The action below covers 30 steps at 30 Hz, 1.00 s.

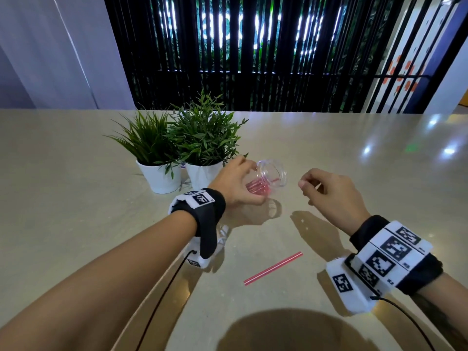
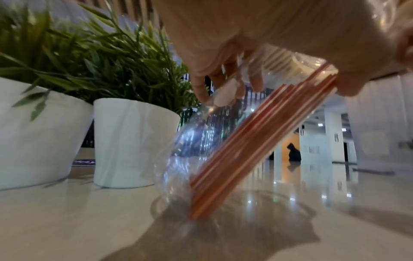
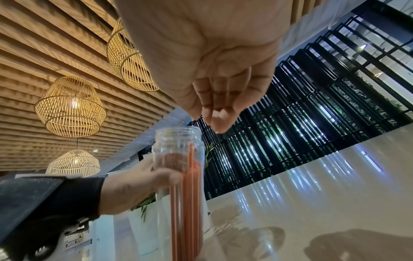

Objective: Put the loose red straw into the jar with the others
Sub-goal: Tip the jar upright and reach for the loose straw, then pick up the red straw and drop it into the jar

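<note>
Glossy beige countertop (image 1: 354,148) before a black slatted screen: the loose red straw (image 1: 273,268) lies flat toward its near edge, between the forearms. The left hand (image 1: 235,188) grips the clear plastic jar (image 1: 272,173), tilted with its mouth toward the right hand (image 1: 329,188), whose fingers curl together on nothing. The straw looks light, thin, crushable and likely to roll, so pinch it gently mid-length.

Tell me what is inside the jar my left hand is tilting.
Red straws lie bundled along the lower side of the clear jar. The left hand wraps its middle, hiding part of them. The loose straw lies outside, on the table.
</note>
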{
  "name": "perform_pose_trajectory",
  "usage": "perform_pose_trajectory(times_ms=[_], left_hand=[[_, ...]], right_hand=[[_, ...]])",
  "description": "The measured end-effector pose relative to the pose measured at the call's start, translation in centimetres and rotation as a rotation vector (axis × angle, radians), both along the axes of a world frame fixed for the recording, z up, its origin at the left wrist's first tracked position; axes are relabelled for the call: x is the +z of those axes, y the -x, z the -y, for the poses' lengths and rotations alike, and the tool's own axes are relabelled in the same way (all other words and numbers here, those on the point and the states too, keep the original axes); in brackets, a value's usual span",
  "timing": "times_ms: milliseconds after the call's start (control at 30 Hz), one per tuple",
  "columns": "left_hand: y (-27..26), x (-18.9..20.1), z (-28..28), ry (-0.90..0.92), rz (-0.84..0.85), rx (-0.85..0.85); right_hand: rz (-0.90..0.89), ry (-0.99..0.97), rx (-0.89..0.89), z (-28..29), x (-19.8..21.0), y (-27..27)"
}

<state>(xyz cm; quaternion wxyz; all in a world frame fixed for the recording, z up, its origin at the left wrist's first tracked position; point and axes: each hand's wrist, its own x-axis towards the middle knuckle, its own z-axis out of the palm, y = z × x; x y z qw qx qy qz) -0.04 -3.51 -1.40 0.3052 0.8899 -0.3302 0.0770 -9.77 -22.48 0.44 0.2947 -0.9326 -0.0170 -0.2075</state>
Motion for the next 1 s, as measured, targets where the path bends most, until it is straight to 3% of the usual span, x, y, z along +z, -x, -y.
perform_pose_trajectory(times_ms=[133, 233, 333, 433, 633, 900, 1000], left_hand=[[0.8, 0.4, -0.9, 0.276, -0.04, 0.032], [2.1, 0.5, -1.7, 0.525, -0.241, -0.019], [3.6, 0.3, -2.5, 0.56, -0.339, -0.038], [4.7, -0.2, -3.2, 0.51, -0.305, 0.065], [5.7, -0.2, -4.7, 0.52, -0.324, 0.192], [6.4, 0.2, -5.1, 0.552, -0.313, 0.254], [6.5, 0.3, -5.1, 0.557, -0.318, 0.252]], right_hand=[[-0.075, 0.055, 0.11, -0.3, -1.1, 0.4], [-0.41, 0.287, 0.41, -1.5, -2.5, 0.5], [-0.644, 0.567, 0.547, -3.5, -4.0, 0.5], [-0.681, 0.689, 0.554, -4.9, -5.1, 0.0], [-0.599, 0.713, 0.573, -5.9, -5.9, -0.2], [-0.791, 0.6, 0.573, -5.1, -6.4, -0.3], [-0.756, 0.426, 0.562, -5.0, -4.9, -0.1]])
